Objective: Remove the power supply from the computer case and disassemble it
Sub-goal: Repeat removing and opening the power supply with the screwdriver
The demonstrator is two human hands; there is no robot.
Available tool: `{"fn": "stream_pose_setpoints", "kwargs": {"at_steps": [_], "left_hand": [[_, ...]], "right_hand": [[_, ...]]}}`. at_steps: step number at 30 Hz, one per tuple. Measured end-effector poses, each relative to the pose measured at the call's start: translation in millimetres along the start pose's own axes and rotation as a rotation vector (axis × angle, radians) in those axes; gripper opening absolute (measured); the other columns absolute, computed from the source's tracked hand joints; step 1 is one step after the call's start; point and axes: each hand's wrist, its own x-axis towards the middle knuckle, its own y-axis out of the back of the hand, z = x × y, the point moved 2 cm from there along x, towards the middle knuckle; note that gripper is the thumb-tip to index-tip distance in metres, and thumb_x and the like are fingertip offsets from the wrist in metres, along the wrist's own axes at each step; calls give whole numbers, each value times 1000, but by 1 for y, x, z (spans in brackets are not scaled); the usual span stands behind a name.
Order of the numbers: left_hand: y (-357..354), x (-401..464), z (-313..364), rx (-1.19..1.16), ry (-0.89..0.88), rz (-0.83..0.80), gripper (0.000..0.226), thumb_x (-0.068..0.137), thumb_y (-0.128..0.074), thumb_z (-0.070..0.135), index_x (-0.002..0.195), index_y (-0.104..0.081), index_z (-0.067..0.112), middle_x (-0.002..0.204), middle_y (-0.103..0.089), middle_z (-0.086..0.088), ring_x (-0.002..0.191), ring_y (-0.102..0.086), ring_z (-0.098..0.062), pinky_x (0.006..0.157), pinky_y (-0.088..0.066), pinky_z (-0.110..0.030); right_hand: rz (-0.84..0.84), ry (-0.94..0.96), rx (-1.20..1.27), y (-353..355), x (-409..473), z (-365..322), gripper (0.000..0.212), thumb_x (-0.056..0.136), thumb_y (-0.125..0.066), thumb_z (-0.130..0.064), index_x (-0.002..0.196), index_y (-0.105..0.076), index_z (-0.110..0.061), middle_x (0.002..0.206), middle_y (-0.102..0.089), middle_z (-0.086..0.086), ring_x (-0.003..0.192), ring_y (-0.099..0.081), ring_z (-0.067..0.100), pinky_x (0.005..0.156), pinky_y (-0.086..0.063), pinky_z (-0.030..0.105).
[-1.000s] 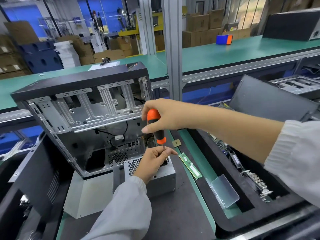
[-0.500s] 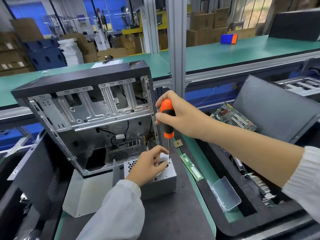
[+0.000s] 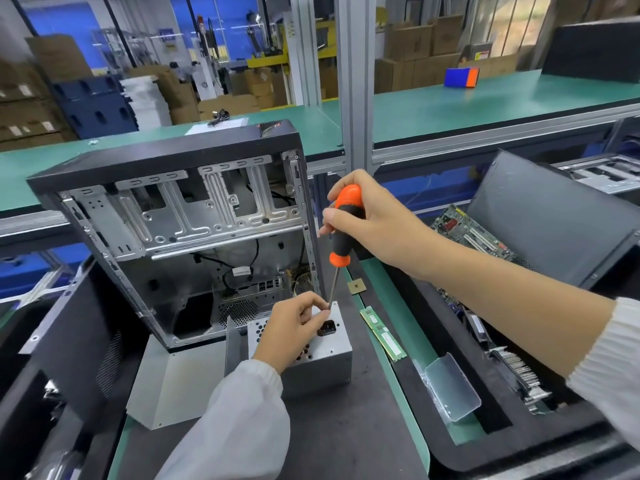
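Note:
The silver power supply point(image 3: 323, 362) stands on the dark mat just in front of the open black computer case point(image 3: 166, 161). Its perforated top and black power socket face up. My right hand point(image 3: 377, 223) grips the orange-and-black screwdriver point(image 3: 341, 237) by the handle, held nearly upright above the power supply's far right corner. My left hand point(image 3: 294, 327) rests on top of the power supply. Its thumb and fingers pinch at the tip of the screwdriver's shaft, and whatever lies between them is hidden.
A grey metal panel point(image 3: 173, 382) lies under the case's front corner. To the right lie a small square chip point(image 3: 357, 286), a green RAM stick point(image 3: 382, 334) and a clear plastic tray point(image 3: 450, 389). A motherboard point(image 3: 464, 230) and a black side panel point(image 3: 540, 216) sit in the black tray beyond.
My right hand has lifted the screwdriver up and to the right, off the power supply. My left hand's fingers have moved up to pinch at the tip.

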Motion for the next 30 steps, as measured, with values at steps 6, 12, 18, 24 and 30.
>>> {"fn": "stream_pose_setpoints", "kwargs": {"at_steps": [6,12,18,24,30], "left_hand": [[46,-16,-19,-467,450,145,28,101,-41,14,74,-44,11,56,-33,3,43,-27,-7,41,-22,-19],[93,-90,-70,-565,764,140,33,99,-31,-3,72,-46,6,65,-42,-7,40,-34,-8,36,-23,-16],[100,-195,-141,-471,949,306,26,94,-36,-19,86,-56,-5,70,-53,-15,47,-53,-13,38,-38,-17],[94,-213,-157,-805,922,643,37,107,-31,20,106,-58,-5,102,-60,-17,99,-56,-28,99,-41,-38],[82,-220,-152,-931,843,646,56,107,-20,40,117,-63,4,129,-63,-11,130,-46,-17,115,-23,-27]], "right_hand": [[-30,24,7,-15,1,-2,14,95,-56,-18,103,-45,-20,91,-67,3,81,-68,4,77,-54,18],[-108,90,-177,-22,0,-2,19,91,-59,-13,96,-48,-27,84,-65,5,78,-66,18,73,-58,35],[-179,123,-408,-42,5,0,21,80,-61,-14,79,-50,-32,73,-60,0,61,-54,16,51,-41,17],[-373,46,-477,-83,2,20,20,81,-61,-6,80,-53,-25,63,-57,-3,49,-47,4,46,-38,14],[-405,-40,-592,-95,5,41,18,82,-61,-12,83,-52,-27,69,-58,-8,54,-53,-1,47,-39,14]]}}
